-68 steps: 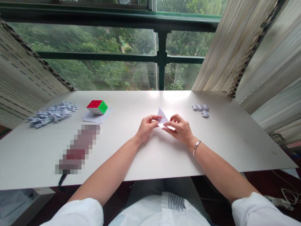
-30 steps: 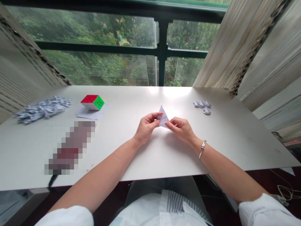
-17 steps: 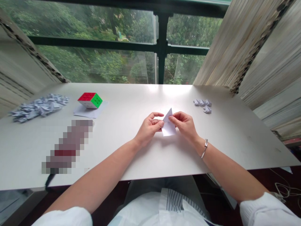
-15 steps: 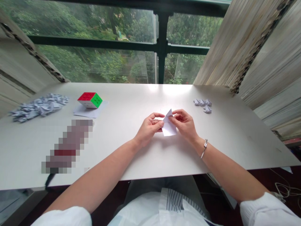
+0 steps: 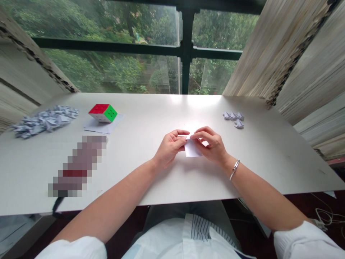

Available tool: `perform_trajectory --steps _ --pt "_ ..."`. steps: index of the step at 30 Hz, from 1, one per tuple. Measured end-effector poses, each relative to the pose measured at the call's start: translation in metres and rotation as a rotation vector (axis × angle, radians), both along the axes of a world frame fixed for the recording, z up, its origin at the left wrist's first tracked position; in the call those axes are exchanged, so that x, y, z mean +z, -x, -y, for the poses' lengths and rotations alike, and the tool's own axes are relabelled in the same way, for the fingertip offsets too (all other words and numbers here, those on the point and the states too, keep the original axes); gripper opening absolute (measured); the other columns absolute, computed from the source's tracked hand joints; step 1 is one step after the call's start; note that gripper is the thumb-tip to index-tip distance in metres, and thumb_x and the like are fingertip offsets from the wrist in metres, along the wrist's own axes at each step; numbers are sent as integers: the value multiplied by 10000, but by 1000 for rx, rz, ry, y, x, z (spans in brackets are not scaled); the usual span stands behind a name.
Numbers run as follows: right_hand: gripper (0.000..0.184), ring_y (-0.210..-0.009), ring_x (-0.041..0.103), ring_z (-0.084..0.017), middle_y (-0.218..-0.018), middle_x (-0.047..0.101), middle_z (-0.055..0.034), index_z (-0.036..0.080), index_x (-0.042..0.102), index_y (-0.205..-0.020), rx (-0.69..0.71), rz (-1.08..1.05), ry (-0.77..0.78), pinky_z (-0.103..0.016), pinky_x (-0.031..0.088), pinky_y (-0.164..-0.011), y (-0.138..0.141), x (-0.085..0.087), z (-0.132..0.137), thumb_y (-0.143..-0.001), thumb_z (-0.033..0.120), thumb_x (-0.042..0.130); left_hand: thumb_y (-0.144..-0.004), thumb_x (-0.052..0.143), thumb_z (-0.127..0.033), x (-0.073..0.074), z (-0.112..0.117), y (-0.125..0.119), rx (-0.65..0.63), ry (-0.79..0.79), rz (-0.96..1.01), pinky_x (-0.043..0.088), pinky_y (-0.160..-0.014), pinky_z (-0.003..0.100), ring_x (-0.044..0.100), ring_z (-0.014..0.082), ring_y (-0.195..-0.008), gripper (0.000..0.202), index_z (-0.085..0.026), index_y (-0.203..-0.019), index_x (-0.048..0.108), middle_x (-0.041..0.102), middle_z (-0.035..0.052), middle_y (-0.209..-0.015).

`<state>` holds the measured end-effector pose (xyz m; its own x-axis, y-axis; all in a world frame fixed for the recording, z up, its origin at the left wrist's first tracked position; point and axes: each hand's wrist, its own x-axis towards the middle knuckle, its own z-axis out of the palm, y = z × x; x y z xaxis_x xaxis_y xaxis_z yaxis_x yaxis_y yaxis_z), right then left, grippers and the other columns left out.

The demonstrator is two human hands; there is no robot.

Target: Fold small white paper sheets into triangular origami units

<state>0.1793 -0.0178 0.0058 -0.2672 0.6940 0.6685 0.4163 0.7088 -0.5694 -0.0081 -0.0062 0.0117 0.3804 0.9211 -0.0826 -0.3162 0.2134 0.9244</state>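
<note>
A small white piece of paper [image 5: 192, 149] is held between my two hands, above the middle of the table. My left hand [image 5: 171, 146] pinches its left side between thumb and fingers. At the upper right, my right hand [image 5: 211, 144] presses on the paper's top edge, with the index finger bent over it and the thumb behind or beside it. The top of the sheet is folded down and partly hidden by the fingers. Its lower part hangs flat toward me.
On the white table [image 5: 129, 180] lies a heap of folded paper pieces [image 5: 47, 121] at far left. A puzzle cube [image 5: 104, 113] rests on paper sheets [image 5: 115, 124]. Several folded pieces [image 5: 234, 117] lie at right. A pixelated object [image 5: 78, 167] is at left, below the cube.
The pointed paper flap that stood up between my hands is now folded down. My right index finger has moved left over the top edge. My left hand has hardly moved.
</note>
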Motion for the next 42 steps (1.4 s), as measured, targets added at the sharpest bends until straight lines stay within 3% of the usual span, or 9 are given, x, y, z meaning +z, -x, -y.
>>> perform_trajectory --steps 9,21,26,30,34,37,42 --pt "174 -743 623 -115 -920 596 -38 238 698 -1002 0 -3 12 -209 574 -563 -2 1 0 -899 162 580 -709 802 -220 4 2 1 -11 -48 1 530 -735 278 689 162 -796 386 -128 -1053 653 745 80 -897" --pt "193 -766 624 -124 -929 614 -45 245 704 -1008 9 47 -36 -235 555 -605 -2 1 -2 -919 165 552 -757 789 -327 -5 -2 2 28 -148 -69 502 -681 265 670 141 -725 333 -165 -1021 666 746 51 -860" --pt "138 -797 636 -145 -927 650 -49 234 712 -973 61 -72 169 -259 568 -627 0 2 -1 -905 286 604 -739 794 -346 -4 -1 1 69 -182 -125 488 -690 274 657 148 -712 328 -152 -968 662 730 48 -833" --pt "256 -739 636 -142 -835 688 -38 194 704 -967 48 -341 465 -258 553 -615 -1 2 -5 -871 425 648 -777 752 -349 -5 2 0 81 -260 -203 476 -668 256 658 147 -715 316 -182 -973 569 710 19 -805" --pt "316 -692 615 -135 -794 696 -33 177 741 -909 116 -372 671 -254 540 -572 -3 5 -7 -793 471 721 -830 685 -358 -8 5 1 48 -362 -304 447 -620 243 642 138 -685 265 -206 -959 510 694 14 -821" --pt "304 -703 609 -134 -837 706 -40 182 756 -894 163 -353 710 -258 543 -572 -4 7 -7 -774 461 743 -836 679 -359 -8 4 2 64 -379 -338 428 -601 242 625 136 -668 246 -209 -947 519 675 2 -779" --pt "269 -703 616 -134 -825 707 -38 191 767 -865 99 -382 626 -259 544 -587 -3 5 -7 -757 438 771 -770 752 -383 -3 0 2 113 -290 -323 428 -595 250 603 139 -659 272 -182 -852 589 678 19 -762"
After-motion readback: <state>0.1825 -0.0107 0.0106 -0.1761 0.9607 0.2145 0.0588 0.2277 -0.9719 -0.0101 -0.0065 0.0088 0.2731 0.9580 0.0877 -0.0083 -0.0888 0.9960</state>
